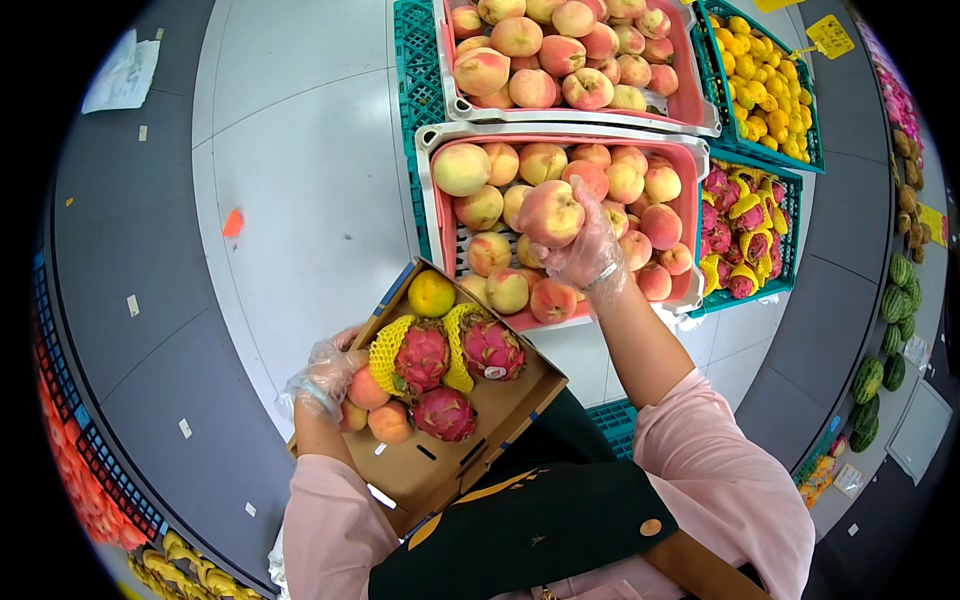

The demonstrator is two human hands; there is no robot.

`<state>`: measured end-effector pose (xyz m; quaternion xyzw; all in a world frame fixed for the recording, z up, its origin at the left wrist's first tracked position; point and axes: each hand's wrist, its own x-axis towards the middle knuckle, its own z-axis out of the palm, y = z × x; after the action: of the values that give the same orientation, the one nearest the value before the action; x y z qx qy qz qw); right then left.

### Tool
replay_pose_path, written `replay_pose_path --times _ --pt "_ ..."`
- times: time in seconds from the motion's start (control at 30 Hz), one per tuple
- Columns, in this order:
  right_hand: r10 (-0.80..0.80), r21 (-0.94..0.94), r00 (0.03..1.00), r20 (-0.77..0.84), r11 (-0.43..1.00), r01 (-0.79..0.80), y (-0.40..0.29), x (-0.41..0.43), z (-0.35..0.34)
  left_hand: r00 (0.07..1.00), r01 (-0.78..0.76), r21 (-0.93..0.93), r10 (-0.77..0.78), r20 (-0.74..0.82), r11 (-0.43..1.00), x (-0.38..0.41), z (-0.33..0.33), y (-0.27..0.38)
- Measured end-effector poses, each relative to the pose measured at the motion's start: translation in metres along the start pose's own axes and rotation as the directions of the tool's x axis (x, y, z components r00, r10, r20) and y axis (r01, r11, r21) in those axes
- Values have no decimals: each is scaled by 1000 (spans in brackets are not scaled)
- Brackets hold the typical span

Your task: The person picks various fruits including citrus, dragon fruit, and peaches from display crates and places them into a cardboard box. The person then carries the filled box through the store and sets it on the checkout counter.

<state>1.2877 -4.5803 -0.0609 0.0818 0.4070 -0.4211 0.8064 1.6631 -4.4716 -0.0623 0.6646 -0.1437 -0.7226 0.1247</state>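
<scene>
My right hand (pixel 589 247), in a clear plastic glove, holds a large peach (pixel 552 214) above a crate of peaches (pixel 694 225) with a pink liner. My left hand (pixel 328 373), gloved too, grips the left side of an open cardboard box (pixel 517 409) that rests against my body. Inside lie an orange-yellow citrus fruit (pixel 432 293), several peaches (pixel 389 422) beside my left fingers, and three dragon fruits: one (pixel 444 414) bare, two (pixel 422 358) (pixel 491 349) with yellow foam nets around or beside them. My left fingertips are partly hidden by the box wall.
Another peach crate (pixel 697 97) adjoins at the top. To the right stand green crates of yellow citrus (pixel 772 90) and netted dragon fruits (pixel 739 232). Small watermelons (pixel 868 380) lie at the far right, bananas (pixel 187 570) at the lower left. An orange scrap (pixel 233 223) lies on the floor.
</scene>
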Motion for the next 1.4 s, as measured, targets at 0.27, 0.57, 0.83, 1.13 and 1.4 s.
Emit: replay_pose_path --times 0.27,0.57,0.83,1.13,1.4 --pt "38 -243 992 120 970 -8 -3 1 -18 1000 -9 -5 9 19 1000 6 -6 -7" --pt "-145 -550 989 -5 827 118 6 -12 8 1000 0 -15 0 28 1000 8 -1 -4" --pt "60 -663 995 83 749 11 45 -51 45 975 -81 -161 112 192 984 18 -14 -24" --pt "623 -647 727 289 -433 628 197 -88 99 1000 -25 202 23 14 979 3 -2 7" --pt "128 -705 823 554 -454 545 110 -15 84 998 -53 66 51 33 996 8 3 0"
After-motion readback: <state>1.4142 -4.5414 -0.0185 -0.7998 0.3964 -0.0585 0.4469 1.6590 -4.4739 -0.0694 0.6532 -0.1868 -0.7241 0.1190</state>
